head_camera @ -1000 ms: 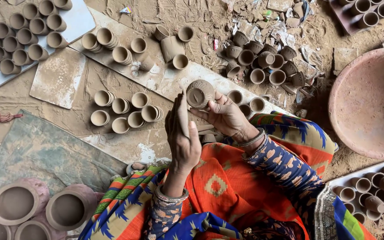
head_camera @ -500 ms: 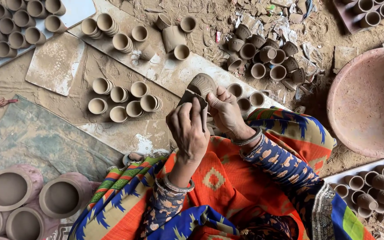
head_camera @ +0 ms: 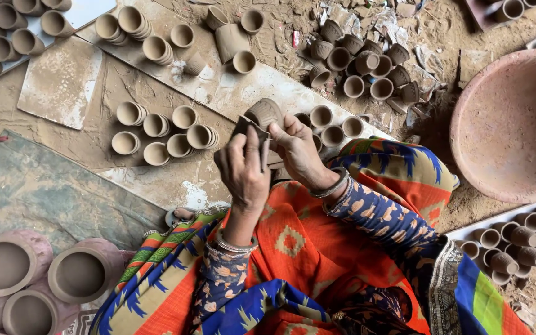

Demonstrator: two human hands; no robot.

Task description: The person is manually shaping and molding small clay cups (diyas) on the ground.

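Observation:
My right hand (head_camera: 299, 152) grips a small unfired clay cup (head_camera: 265, 113) held sideways in front of me. My left hand (head_camera: 243, 170) holds a flat dark scraping piece (head_camera: 247, 129) pressed against the cup's side. Both wrists wear bangles, and patterned sleeves cover my forearms. Just beyond the cup lie a few more small clay cups (head_camera: 332, 126) on a pale board (head_camera: 243, 93).
Groups of clay cups (head_camera: 162, 130) lie on the dusty ground to the left. Darker cups (head_camera: 367, 65) are heaped farther off. A large shallow clay bowl (head_camera: 516, 124) sits right. Bigger pots (head_camera: 32, 285) stand at lower left, and a tray of cups (head_camera: 516, 239) at lower right.
My left hand has brought the scraping piece up against the cup and slid along it. The cup has turned slightly in my right hand.

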